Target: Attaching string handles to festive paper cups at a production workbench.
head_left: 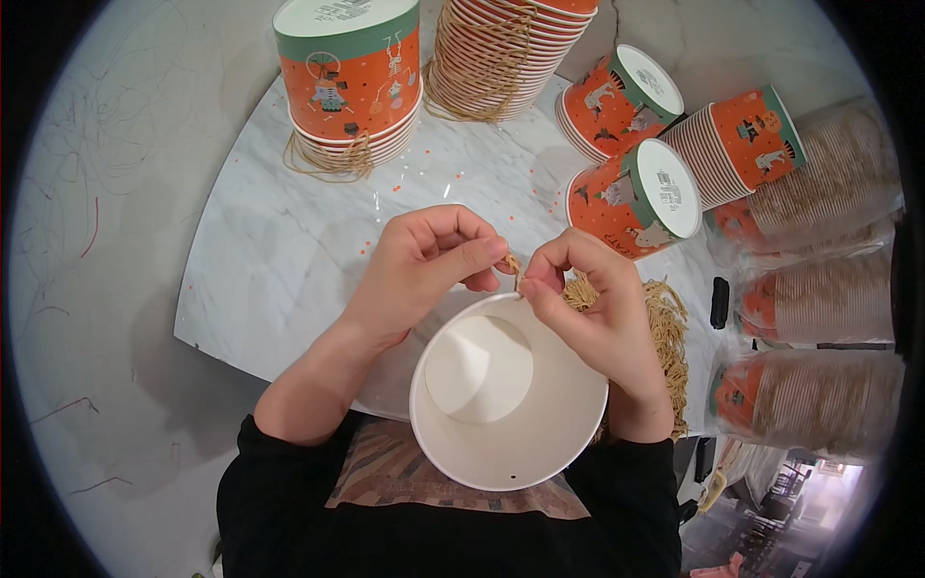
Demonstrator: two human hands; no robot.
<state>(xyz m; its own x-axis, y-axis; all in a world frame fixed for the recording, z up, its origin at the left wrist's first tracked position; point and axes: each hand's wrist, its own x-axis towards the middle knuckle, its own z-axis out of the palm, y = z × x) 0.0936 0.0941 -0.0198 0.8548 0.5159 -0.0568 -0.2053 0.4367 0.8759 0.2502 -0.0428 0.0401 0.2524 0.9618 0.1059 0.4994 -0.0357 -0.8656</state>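
A paper bucket (568, 424), white inside, is tilted with its mouth toward me at the table's near edge. A small hole shows near its rim on the side closest to me. At the far rim, my left hand (434, 252) pinches a tan cord (515, 268) between thumb and fingertips. Close beside it, my right hand (590, 299) pinches the same cord just above the rim. Where the cord meets the bucket wall is partly hidden by my fingers. Behind my right hand and forearm lies a bundle of tan cords (667, 337).
Orange-and-green bucket stacks (356, 87) with cord loops stand upside down at the far left, beside a taller stack (496, 58). More buckets (621, 197) lie at right. Plastic-wrapped stacks (819, 299) line the right edge. Small orange dots are scattered over the marbled table (260, 241).
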